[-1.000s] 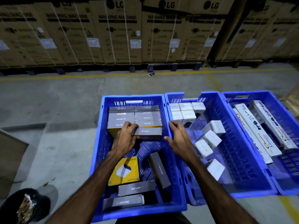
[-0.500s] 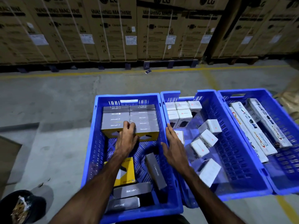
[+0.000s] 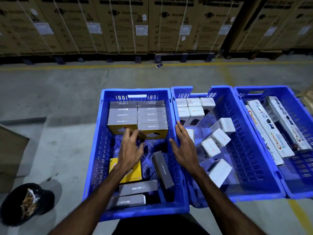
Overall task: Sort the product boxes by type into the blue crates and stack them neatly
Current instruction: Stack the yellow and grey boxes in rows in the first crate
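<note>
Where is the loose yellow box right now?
In the head view, the yellow box lies flat on the floor of the left blue crate, near its left wall, partly under the left forearm and just beyond a grey Lapcare box.

Left hand (image 3: 131, 150) fingertips motion-blurred, grip unreadable. Yellow box (image 3: 133, 173) partly hidden under left wrist. Right crate (image 3: 303, 192) cut by frame edge. Cartons (image 3: 118, 24) cropped at top, labels too small to read.

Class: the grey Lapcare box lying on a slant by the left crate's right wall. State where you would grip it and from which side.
Grip the grey Lapcare box across its narrow width near the middle, coming from above with the right hand. It is long and slim, its top is exposed, and the crate wall probably blocks the right side.
</note>
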Tool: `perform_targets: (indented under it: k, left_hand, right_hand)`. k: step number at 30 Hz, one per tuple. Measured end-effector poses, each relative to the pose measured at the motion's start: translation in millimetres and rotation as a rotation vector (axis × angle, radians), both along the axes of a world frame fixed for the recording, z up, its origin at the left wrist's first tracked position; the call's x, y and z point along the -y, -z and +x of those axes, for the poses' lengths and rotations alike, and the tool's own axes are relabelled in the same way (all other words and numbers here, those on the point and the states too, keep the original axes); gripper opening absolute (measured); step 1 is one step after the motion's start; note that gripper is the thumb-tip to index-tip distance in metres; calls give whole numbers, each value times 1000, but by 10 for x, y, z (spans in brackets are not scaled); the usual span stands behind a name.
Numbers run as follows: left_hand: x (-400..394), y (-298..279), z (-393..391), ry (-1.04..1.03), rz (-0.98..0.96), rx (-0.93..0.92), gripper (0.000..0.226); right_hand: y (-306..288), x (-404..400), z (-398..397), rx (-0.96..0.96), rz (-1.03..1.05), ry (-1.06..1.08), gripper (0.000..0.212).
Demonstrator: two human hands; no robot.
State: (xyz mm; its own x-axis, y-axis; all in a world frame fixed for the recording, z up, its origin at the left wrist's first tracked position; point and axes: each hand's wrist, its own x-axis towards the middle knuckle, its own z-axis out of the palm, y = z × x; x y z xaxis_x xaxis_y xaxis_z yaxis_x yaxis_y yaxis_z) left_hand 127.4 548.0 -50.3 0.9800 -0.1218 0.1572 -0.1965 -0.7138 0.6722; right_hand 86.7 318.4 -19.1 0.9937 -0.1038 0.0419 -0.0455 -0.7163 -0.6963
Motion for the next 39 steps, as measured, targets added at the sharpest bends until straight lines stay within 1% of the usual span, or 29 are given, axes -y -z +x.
perform_targets:
  k: [1, 3, 5, 6, 7, 9, 11, 12, 14, 18, 20, 22, 24, 26, 27, 29, 30, 32, 34, 35, 36, 37, 39]
  left_hand:
    - [-16, -61, -105, 144, 38, 30, 46]
    - [-2, -159, -272, 427, 118, 13, 59]
    - [76, -189, -308, 595, 252, -32, 76]
    - [141, -189, -287, 658, 341, -62, 79]
    - [206, -203, -250, 705, 437, -81, 76]
    - [339, -199, -170, 787, 586, -62, 55]
    - [366, -211, -79, 814, 619, -32, 35]
    - [312, -204, -31, 825, 628, 1, 33]
    - [148, -210, 52, 751, 518, -75, 34]
    - [-211, -464, 217, 566, 207, -296, 38]
    - [-346, -626, 280, 477, 60, -401, 33]
    - [-443, -744, 327, 439, -81, -466, 25]
    - [-483, -843, 316, 410, -263, -543, 25]
    - [-510, -915, 276, 386, -379, -586, 24]
    - [-514, -937, 244, 377, -408, -603, 24]
    - [-537, -944, 189, 343, -455, -630, 27]
    - [-551, -910, 175, 297, -485, -626, 28]
    - [-525, -873, 117, 126, -597, -579, 29]
    - [-434, -873, 18, -82, -794, -548, 24]
    - [-360, -897, -52, -143, -886, -562, 21]
    - [-273, -931, -129, -169, -982, -597, 20]
    - [-183, -981, -201, -173, -1083, -658, 25]
    - [-64, -1079, -303, -157, -1305, -829, 44]
  right_hand:
    - [5, 14, -11, 1, 3, -12, 61]
    - [-1, 33, -24, -4, 5, -31, 62]
    - [-9, 59, -39, -9, 13, -41, 61]
    - [-16, 74, -48, -11, 16, -49, 61]
    - [-29, 88, -50, -12, 24, -56, 60]
    - [-55, 139, -52, -21, 51, -67, 57]
    - [-90, 194, -66, -40, 57, -67, 53]
    - [-103, 224, -78, -50, 50, -63, 50]
    - [-142, 275, -122, -51, 27, -47, 44]
    - [-307, 263, -223, -14, 63, -41, 48]
    - [-401, 204, -264, 2, 44, -82, 48]
    - [-468, 150, -276, -18, 41, -120, 56]
    - [-504, 110, -248, -40, 74, -146, 64]
    - [-549, 72, -194, -32, 110, -160, 68]
    - [-575, 59, -165, -33, 140, -160, 69]
    - [-609, 40, -108, -30, 186, -158, 63]
    - [-619, 24, -89, -2, 199, -159, 57]
    - [-659, -38, -88, 110, 221, -141, 47]
    - [-743, -182, -116, 248, 221, -94, 41]
    - [-782, -276, -139, 310, 200, -77, 37]
    - [-792, -375, -163, 369, 162, -70, 35]
    - [-781, -468, -193, 430, 107, -77, 34]
    - [-709, -633, -251, 553, -26, -145, 32]
